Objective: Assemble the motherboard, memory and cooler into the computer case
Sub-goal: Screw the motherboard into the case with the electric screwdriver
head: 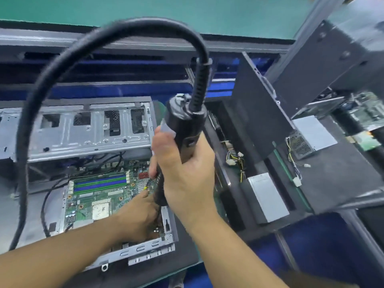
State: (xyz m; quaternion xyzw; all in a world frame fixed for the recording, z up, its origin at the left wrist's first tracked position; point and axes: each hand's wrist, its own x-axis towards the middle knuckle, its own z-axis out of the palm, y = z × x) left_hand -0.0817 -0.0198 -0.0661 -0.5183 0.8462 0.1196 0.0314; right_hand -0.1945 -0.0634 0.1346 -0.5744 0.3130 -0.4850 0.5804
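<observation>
Steel computer case [87, 132] lies open across the left of the frame, the green motherboard [97, 196] flat inside it at lower centre, its blue and green memory slots running left to right. Thick black cable [62, 65] loops from the upper centre down the left edge. My right hand [187, 175] is clamped around the black electric screwdriver [182, 129], its long axis near upright, tip down and hidden. My left hand [139, 215] rests fingers-down on the board's right edge; I cannot tell whether it grips anything.
</observation>
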